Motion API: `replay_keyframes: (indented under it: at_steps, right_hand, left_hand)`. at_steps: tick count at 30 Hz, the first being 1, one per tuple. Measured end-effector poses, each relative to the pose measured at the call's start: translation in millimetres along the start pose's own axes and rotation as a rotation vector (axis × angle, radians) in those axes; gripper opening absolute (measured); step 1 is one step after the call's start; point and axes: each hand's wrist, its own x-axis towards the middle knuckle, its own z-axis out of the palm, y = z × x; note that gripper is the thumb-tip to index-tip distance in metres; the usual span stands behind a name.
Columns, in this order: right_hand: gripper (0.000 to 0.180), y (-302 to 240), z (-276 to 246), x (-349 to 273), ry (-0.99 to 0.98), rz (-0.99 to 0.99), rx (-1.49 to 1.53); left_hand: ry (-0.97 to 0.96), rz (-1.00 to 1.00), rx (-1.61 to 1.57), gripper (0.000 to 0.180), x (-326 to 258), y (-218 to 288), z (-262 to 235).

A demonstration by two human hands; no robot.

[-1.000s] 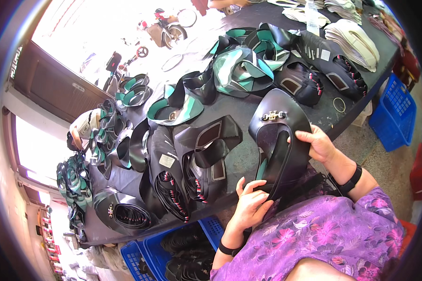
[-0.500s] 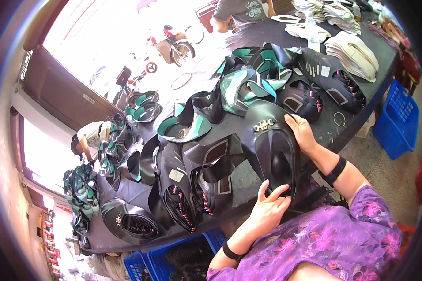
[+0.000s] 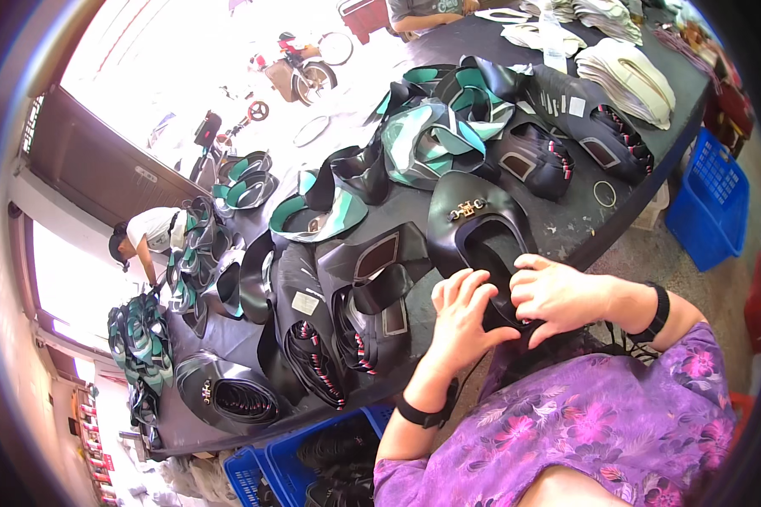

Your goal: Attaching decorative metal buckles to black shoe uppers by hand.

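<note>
A black shoe upper (image 3: 448,193) with a gold chain ornament lies at the near edge of the dark table, toe pointing away from me. My left hand (image 3: 463,319) is at its left rear edge, fingers apart and thumb stretched out to the right. My right hand (image 3: 558,296) is bent over its right rear edge, the fingers curled on the rim and the thumb pointing down. The back end of the upper is mostly hidden between my two hands.
Stacks of black uppers (image 3: 228,397) and heaps of teal-lined pieces (image 3: 431,144) cover the dark table (image 3: 558,232). White folded pieces (image 3: 626,80) lie at the far right. Blue crates (image 3: 706,203) stand beside and below the table. Two other people are beyond it.
The shoe upper has gone from raised and upright to lower and flatter. My right hand has moved from its upper right side down to the rear edge. My left hand has spread and shifted leftward.
</note>
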Motion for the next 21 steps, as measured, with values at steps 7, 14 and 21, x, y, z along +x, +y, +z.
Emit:
replay_keyframes:
  at_steps: [7, 14, 21]
  right_hand:
    - [0.022, -7, 32, -5, 0.024, 0.034, -0.089]
    - [0.018, -8, 27, 0, -0.026, -0.068, -0.065]
    - [0.019, -5, 32, -2, 0.004, -0.097, -0.022]
  left_hand:
    - [0.011, 0.179, 0.208, 0.015, 36, -32, -20]
    - [-0.711, 0.159, 0.578, 0.011, 92, -16, -17]
    - [-1.137, -0.023, 0.723, 0.029, 116, -6, -14]
